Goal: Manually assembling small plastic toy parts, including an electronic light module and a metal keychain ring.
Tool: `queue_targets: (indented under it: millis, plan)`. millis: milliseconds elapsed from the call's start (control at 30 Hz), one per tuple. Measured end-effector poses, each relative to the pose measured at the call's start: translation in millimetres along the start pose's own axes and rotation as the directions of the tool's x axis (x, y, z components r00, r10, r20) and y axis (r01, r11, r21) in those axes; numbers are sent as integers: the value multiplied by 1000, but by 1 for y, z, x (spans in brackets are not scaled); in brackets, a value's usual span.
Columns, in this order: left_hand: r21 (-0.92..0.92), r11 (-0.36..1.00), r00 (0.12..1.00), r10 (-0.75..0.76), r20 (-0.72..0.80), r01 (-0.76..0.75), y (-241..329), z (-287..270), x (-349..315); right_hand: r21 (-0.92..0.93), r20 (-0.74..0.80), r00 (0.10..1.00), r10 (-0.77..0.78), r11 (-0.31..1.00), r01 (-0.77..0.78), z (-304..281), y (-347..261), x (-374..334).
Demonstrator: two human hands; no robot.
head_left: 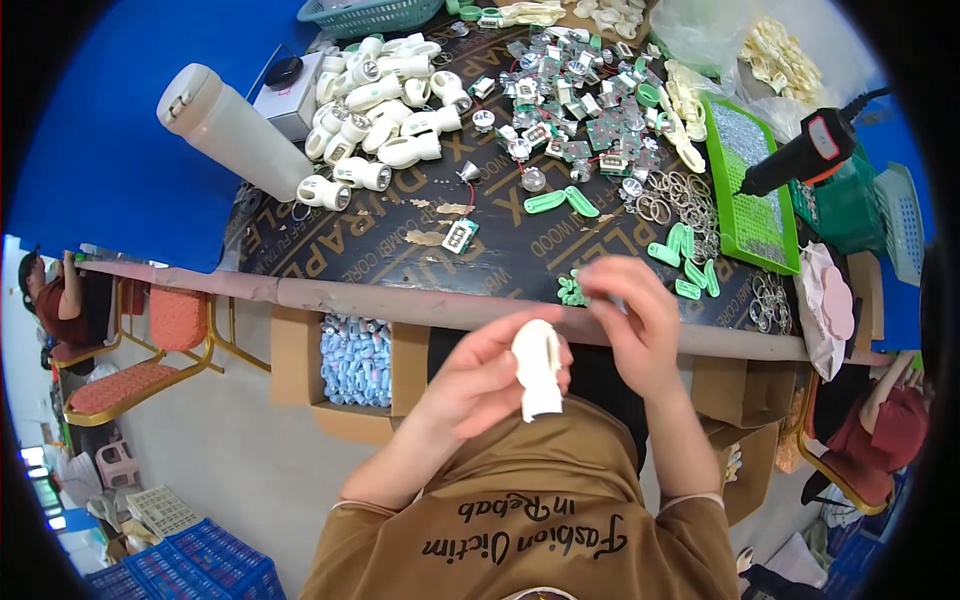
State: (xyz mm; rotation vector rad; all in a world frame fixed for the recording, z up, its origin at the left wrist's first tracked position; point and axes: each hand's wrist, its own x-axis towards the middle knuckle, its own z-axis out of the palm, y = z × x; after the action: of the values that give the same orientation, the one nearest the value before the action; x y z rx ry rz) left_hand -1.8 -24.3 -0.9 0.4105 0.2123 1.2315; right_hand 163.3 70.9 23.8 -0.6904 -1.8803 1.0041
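Note:
Just past the front of my body, my left hand (468,382) grips a hollow white plastic flashlight casing (538,368), its fingers wrapped behind it. To its right, my right hand (640,318) is at the table edge with its fingers curled together. Beside those fingertips lies a small heap of tiny green plastic parts (571,289); whether one is pinched is hidden. Several green oval switch pieces (680,241) lie beyond the right hand. Farther left on the dark table, a loose circuit module (460,236) is wired to a small reflector (468,172).
White flashlights (380,105) pile at the back left beside a white bottle (238,135). Circuit modules and reflectors (585,110) heap at the back centre. Metal rings (690,205), a green screw tray (786,258) and a black electric screwdriver (808,152) occupy the right. Cartons (300,350) stand below.

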Motion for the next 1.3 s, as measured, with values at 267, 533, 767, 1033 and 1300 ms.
queue_targets:
  millis: [267, 533, 767, 1033, 1300]
  plan:
    - [185, 951, 965, 261, -42, -249, 23, 13, -3, -367, 594, 688, -418, 620, 694, 65, 25, 101]
    - [285, 923, 958, 283, -50, -258, 24, 16, -2, -194, 301, 939, -164, 954, 229, 28, 0, 100]
    - [291, 909, 939, 335, -79, -299, 19, 18, 14, 624, 121, 985, 123, 762, -171, -42, -31, 43]
    - [576, 667, 850, 519, 95, -472, -3, 28, 35, 424, -93, 956, 279, 880, -215, -28, -44, 0]
    - [642, 617, 861, 489, 142, -456, -9, 34, 38, 87, -128, 990, -60, 994, 72, -32, -33, -4]
